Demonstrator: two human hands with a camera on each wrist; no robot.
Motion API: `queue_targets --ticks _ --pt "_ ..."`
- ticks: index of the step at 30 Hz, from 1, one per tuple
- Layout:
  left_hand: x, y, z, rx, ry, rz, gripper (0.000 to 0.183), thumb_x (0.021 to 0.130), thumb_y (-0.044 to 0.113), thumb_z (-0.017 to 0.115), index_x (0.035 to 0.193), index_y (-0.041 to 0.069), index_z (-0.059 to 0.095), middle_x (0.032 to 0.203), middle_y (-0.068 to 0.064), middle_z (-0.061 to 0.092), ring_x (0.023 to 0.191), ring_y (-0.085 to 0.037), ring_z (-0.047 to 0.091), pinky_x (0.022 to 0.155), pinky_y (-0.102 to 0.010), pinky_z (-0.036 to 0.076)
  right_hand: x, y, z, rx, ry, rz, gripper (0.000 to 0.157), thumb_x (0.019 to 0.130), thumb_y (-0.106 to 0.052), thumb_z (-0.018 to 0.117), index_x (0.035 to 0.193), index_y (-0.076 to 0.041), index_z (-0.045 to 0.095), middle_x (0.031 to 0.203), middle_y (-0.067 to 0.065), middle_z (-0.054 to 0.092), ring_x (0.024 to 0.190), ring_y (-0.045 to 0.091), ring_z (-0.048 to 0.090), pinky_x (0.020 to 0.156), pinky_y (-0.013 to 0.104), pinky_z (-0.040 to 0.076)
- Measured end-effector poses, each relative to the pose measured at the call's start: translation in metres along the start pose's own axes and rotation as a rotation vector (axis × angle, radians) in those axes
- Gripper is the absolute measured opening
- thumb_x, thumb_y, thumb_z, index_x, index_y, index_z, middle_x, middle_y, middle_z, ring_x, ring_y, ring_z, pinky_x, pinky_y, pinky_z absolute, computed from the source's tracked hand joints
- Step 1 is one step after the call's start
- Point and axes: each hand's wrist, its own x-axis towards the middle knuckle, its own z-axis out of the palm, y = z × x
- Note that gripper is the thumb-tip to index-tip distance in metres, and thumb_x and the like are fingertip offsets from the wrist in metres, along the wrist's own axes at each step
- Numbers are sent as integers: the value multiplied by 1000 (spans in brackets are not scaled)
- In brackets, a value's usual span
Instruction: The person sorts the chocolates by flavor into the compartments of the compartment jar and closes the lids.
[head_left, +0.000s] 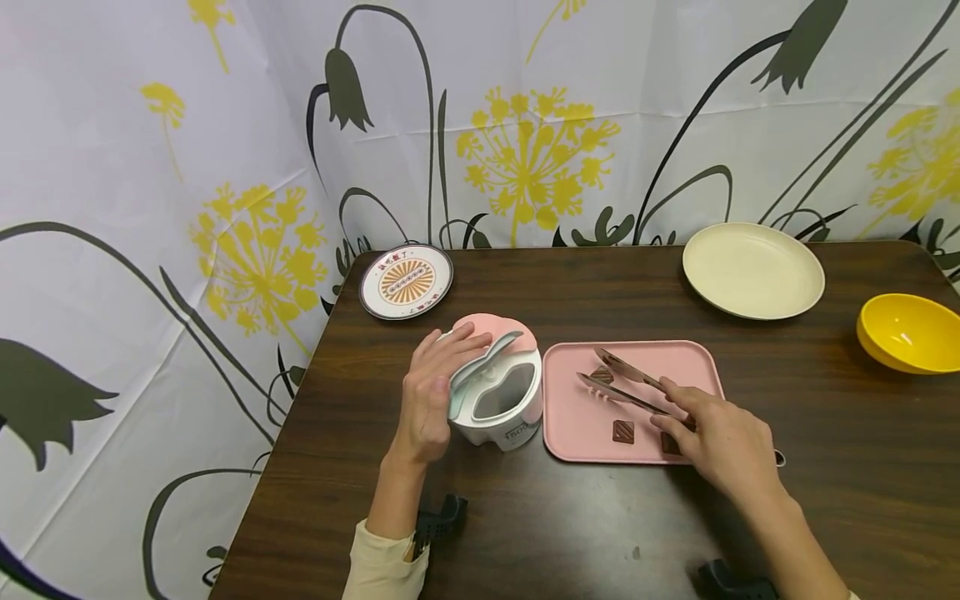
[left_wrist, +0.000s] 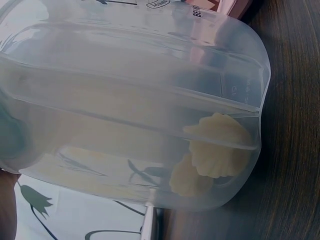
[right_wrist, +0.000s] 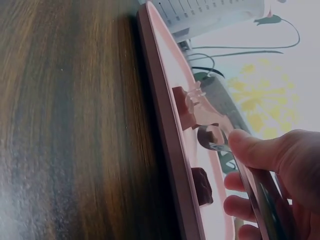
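My right hand [head_left: 723,442] grips metal tongs [head_left: 633,400] over a pink tray [head_left: 558,442]. The tongs' spread tips lie either side of a brown ridged chocolate-like square [head_left: 602,376]. Nearer the tray's front edge lie a second brown square [head_left: 623,431] and a third [head_left: 670,444], partly hidden by the right hand. To the left, my left hand [head_left: 427,400] rests against a storage container [head_left: 487,429] with its fingers extended, beside the raised teal flap [head_left: 480,367]. Through the translucent wall in the left wrist view, pale scalloped pieces [left_wrist: 220,145] show at the container's bottom.
A white patterned plate [head_left: 407,282] stands at the back left of the dark wooden table [head_left: 555,533]. At the back right are a cream plate [head_left: 753,271] and a yellow bowl [head_left: 909,333]. A flowered cloth [head_left: 630,75] hangs behind the table.
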Motion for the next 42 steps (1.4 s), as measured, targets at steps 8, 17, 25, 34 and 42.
queue_targets --ticks 8,17,25,34,42 --pt "-1 0 -1 -3 2 -1 58 98 26 19 113 7 72 121 -8 68 124 -32 55 108 -58 23 2 -2 1 8 22 6 46 79 -31 80 123 -21 71 111 4 72 69 37 66 45 38 37" --pt "0 0 0 -5 0 -5 58 98 26 19 113 7 72 122 -7 68 125 -32 54 109 -58 22 3 0 3 1 97 -41 42 77 -27 82 117 -20 74 101 3 74 54 29 60 40 34 30" --pt "0 0 0 -9 7 -4 58 98 27 20 112 7 72 121 -8 68 124 -33 55 108 -59 22 4 1 -3 6 191 -87 41 74 -25 84 113 -19 76 95 3 75 46 23 55 39 32 27" --pt "0 0 0 -12 8 3 59 98 28 19 112 6 72 121 -8 68 124 -33 55 108 -59 23 6 -10 -24 35 309 -156 44 70 -22 86 113 -23 76 82 3 74 46 21 52 40 35 28" --pt "0 0 0 -10 8 3 60 99 29 19 112 6 72 121 -8 68 124 -33 55 109 -58 23 6 -36 -42 121 376 -293 35 83 -36 75 116 -22 75 98 -4 75 46 8 58 40 31 36"
